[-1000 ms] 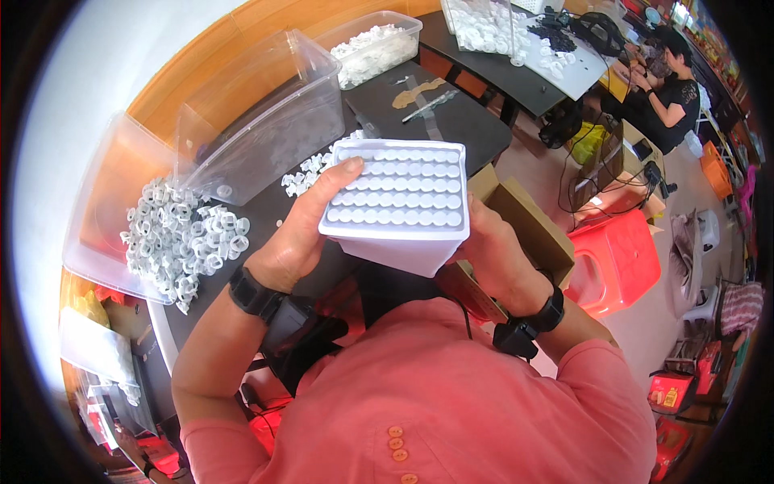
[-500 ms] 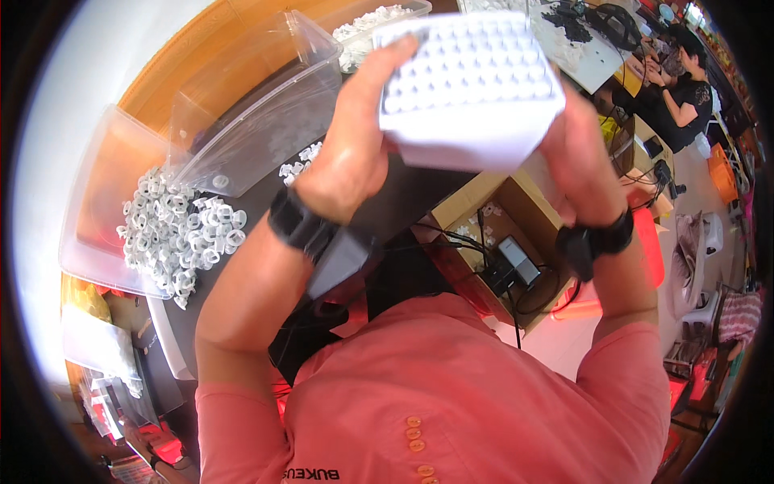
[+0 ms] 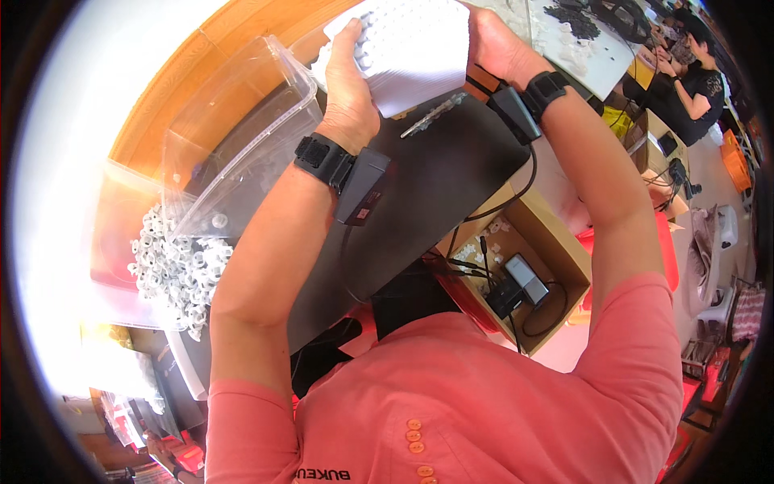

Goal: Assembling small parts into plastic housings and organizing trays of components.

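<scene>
Left grip [image 3: 351, 101] and right grip [image 3: 501, 50] hold one white, knobbly-topped block [image 3: 419, 68].

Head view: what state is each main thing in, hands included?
White box: held up, tilted, filled in rows
Left hand: gripping the box's left side
Right hand: at its right side, fingers partly hidden
Clear bin: open-topped
Whitish pieces: heaped loose
Cardboard box: open, silver device inside

Coral short-sleeved shirt [image 3: 500, 387], orange buttons [image 3: 414, 436], black wrist straps [image 3: 324, 164], boxy modules [image 3: 363, 187], dark cable [image 3: 529, 176]
</scene>
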Action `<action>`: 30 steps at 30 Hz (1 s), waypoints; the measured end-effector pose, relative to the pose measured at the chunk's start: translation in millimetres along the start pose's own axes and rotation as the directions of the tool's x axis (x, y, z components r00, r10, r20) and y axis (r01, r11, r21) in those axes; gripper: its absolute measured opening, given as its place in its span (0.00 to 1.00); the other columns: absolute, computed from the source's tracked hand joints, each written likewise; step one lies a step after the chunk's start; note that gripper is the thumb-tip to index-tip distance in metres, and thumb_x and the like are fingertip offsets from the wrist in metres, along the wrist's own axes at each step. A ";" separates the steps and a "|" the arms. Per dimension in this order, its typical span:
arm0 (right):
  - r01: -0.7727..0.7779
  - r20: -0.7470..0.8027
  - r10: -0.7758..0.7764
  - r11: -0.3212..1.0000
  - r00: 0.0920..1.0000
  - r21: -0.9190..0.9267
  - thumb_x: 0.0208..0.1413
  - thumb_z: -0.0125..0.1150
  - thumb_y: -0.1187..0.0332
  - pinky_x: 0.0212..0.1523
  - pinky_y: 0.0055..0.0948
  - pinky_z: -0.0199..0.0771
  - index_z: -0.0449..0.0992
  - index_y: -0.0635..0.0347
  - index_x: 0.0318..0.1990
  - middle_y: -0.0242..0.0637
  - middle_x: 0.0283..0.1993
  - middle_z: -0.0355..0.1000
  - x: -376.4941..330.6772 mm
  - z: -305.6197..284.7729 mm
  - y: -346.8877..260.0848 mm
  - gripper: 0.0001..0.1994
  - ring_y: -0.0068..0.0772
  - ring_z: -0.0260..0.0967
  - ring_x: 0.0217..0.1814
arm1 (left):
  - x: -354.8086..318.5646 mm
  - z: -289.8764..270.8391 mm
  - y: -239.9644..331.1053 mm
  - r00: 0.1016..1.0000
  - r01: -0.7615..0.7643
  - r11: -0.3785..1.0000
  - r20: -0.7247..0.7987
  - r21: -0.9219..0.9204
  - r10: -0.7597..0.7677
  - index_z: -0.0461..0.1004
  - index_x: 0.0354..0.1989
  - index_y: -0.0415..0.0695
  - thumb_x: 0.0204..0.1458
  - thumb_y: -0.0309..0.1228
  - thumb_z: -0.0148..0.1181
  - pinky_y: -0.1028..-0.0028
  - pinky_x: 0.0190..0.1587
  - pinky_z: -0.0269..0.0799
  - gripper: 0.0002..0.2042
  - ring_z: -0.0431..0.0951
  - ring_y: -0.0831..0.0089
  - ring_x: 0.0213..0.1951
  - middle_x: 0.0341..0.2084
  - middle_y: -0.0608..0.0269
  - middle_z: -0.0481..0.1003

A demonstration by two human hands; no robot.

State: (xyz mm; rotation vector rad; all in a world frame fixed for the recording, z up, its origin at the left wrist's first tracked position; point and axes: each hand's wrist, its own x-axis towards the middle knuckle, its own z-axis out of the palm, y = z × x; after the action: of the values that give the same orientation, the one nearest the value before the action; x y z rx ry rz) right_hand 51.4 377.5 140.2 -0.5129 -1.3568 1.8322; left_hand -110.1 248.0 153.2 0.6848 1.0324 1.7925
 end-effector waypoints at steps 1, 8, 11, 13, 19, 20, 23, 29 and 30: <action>-0.035 0.024 0.036 0.999 0.999 -0.027 0.67 0.50 0.47 0.49 0.31 0.72 0.77 0.56 0.54 0.31 0.51 0.78 13.2 -1.8 5.6 0.23 0.26 0.72 0.51 | 5.5 -6.9 -4.5 1.000 -0.005 1.000 -0.005 0.003 0.005 0.73 0.55 0.44 0.56 0.49 0.59 0.67 0.53 0.71 0.24 0.76 0.70 0.51 0.50 0.63 0.78; -0.123 0.024 0.150 0.879 0.988 -0.462 0.68 0.45 0.43 0.46 0.36 0.75 0.74 0.56 0.59 0.32 0.54 0.76 14.6 -9.8 32.8 0.27 0.26 0.72 0.53 | 8.6 -27.1 2.8 0.968 0.246 0.954 -0.100 0.171 -0.232 0.68 0.60 0.50 0.52 0.58 0.55 0.54 0.50 0.67 0.32 0.72 0.60 0.53 0.54 0.59 0.73; -0.133 -0.024 0.139 0.863 0.990 -0.488 0.63 0.43 0.35 0.51 0.43 0.73 0.73 0.57 0.61 0.42 0.55 0.75 9.3 4.3 31.9 0.35 0.40 0.73 0.54 | 9.5 -30.9 2.2 0.965 0.259 0.948 -0.088 0.184 -0.247 0.65 0.63 0.50 0.53 0.59 0.53 0.47 0.53 0.62 0.34 0.69 0.54 0.56 0.57 0.55 0.70; -0.222 -0.220 0.164 0.936 0.962 -0.273 0.66 0.46 0.42 0.53 0.41 0.72 0.73 0.56 0.61 0.41 0.56 0.75 1.4 25.2 31.3 0.29 0.38 0.73 0.54 | 11.7 -30.9 1.8 0.966 0.258 0.955 -0.070 0.146 -0.250 0.64 0.64 0.50 0.53 0.59 0.53 0.45 0.55 0.61 0.34 0.67 0.52 0.58 0.59 0.54 0.68; -0.095 -0.236 0.096 0.995 0.967 0.014 0.68 0.50 0.52 0.55 0.32 0.71 0.75 0.58 0.59 0.38 0.56 0.76 20.3 43.0 44.8 0.22 0.30 0.72 0.56 | 11.3 -23.8 0.1 0.992 0.114 0.994 -0.051 0.003 -0.113 0.69 0.59 0.47 0.59 0.50 0.53 0.54 0.52 0.73 0.26 0.73 0.62 0.56 0.54 0.57 0.75; -0.087 -0.228 0.078 0.996 0.970 -0.029 0.67 0.51 0.52 0.54 0.32 0.71 0.75 0.58 0.58 0.37 0.55 0.76 26.8 40.3 48.4 0.22 0.29 0.73 0.54 | 11.5 -22.8 2.4 0.984 0.153 0.988 -0.094 -0.011 -0.153 0.69 0.58 0.46 0.59 0.50 0.53 0.56 0.53 0.73 0.25 0.74 0.62 0.56 0.54 0.57 0.75; 0.006 -0.219 -0.092 0.930 0.971 -0.366 0.67 0.52 0.54 0.52 0.32 0.70 0.75 0.60 0.57 0.36 0.53 0.76 55.6 -10.5 74.7 0.21 0.29 0.72 0.53 | 12.9 -9.7 2.3 0.972 0.206 0.978 -0.113 -0.026 -0.208 0.70 0.58 0.45 0.60 0.50 0.52 0.58 0.54 0.72 0.24 0.75 0.61 0.55 0.53 0.58 0.76; -0.091 -0.290 0.081 0.996 0.954 -0.018 0.67 0.52 0.56 0.54 0.30 0.68 0.75 0.61 0.57 0.35 0.54 0.76 18.3 38.7 47.6 0.21 0.30 0.71 0.54 | 35.7 -34.0 -5.4 0.992 0.127 0.991 -0.022 0.044 -0.126 0.68 0.60 0.50 0.58 0.55 0.52 0.54 0.49 0.71 0.28 0.75 0.61 0.52 0.52 0.59 0.74; -0.081 -0.304 0.073 0.997 0.950 -0.014 0.67 0.52 0.55 0.55 0.30 0.67 0.75 0.61 0.58 0.35 0.55 0.76 15.0 40.0 47.0 0.22 0.30 0.70 0.55 | 37.4 -34.7 -6.9 0.991 0.113 0.994 0.064 0.009 -0.114 0.68 0.60 0.49 0.59 0.54 0.52 0.56 0.48 0.73 0.27 0.76 0.62 0.52 0.52 0.59 0.75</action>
State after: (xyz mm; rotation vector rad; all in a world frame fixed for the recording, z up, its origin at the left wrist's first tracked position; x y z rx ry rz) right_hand -2.6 359.0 112.4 -0.8358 -1.1663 1.7141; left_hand -150.2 271.2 130.8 0.6692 1.0133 1.6599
